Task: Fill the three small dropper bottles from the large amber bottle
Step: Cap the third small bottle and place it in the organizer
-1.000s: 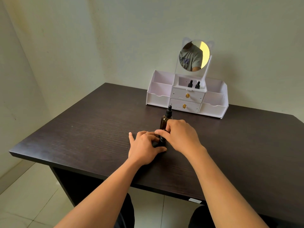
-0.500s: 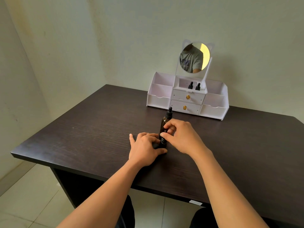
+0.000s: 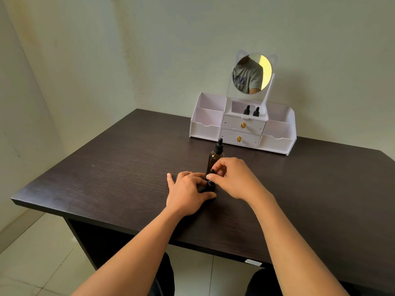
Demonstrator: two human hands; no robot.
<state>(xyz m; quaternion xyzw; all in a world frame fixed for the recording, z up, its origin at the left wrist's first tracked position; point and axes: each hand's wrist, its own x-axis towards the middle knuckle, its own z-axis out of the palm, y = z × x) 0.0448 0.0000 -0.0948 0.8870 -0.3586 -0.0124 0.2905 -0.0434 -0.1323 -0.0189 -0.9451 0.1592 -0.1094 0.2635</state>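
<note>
Now, steadying the small dropper bottle low down with the left hand, curled round its base on the table. Stands upright between both hands, long axis vertical, cap up. Pinches that cap with the right hand. Just behind, large amber bottle, upright too.

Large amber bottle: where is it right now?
Head view: the large amber bottle stands upright centrally on the table, just behind the small dropper bottle held between the left hand and right hand, in front of the white organizer.
</note>
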